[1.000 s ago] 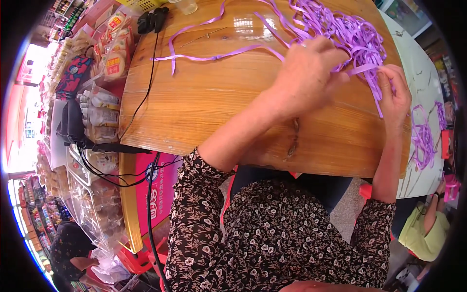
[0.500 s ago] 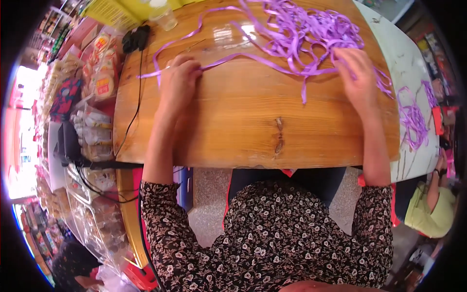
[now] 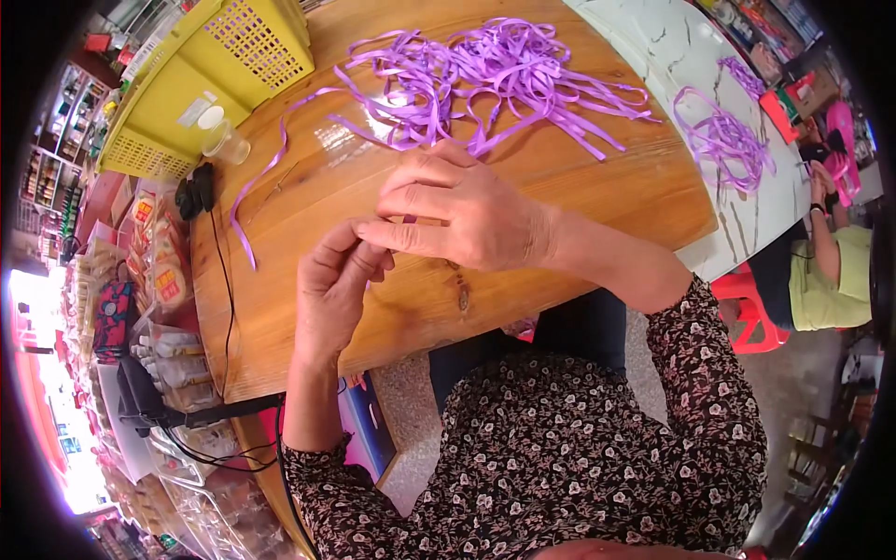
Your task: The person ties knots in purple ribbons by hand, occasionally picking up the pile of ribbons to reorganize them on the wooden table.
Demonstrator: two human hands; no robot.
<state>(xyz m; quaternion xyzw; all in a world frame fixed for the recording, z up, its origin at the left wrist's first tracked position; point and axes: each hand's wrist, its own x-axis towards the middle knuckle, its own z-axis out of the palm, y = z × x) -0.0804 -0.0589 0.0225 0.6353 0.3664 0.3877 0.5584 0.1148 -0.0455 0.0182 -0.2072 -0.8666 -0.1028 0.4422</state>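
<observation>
Above the wooden table (image 3: 308,233), my hands meet at the fingertips. My left hand (image 3: 334,289) is closed in a pinch on a purple ribbon, mostly hidden by the fingers. Over it reaches my right hand (image 3: 471,213), its fingers bent toward the left fingertips and its thumb hidden. A small bit of the purple ribbon (image 3: 409,219) shows between the right fingers. Just beyond the hands lies a tangled heap of purple ribbons (image 3: 504,75). One loose strand (image 3: 247,201) trails from the heap toward the table's left side.
A yellow basket (image 3: 177,103) and a clear plastic cup (image 3: 227,145) stand at the far left, near a black object with a cable (image 3: 196,191). More purple ribbon (image 3: 728,149) lies on a white marbled table (image 3: 653,65) at right. Another person (image 3: 831,271) sits beyond a red stool (image 3: 747,308).
My hands were wide apart, the left on a ribbon and the right at the heap. Now they are together near the middle. The view has turned, showing more of the yellow basket.
</observation>
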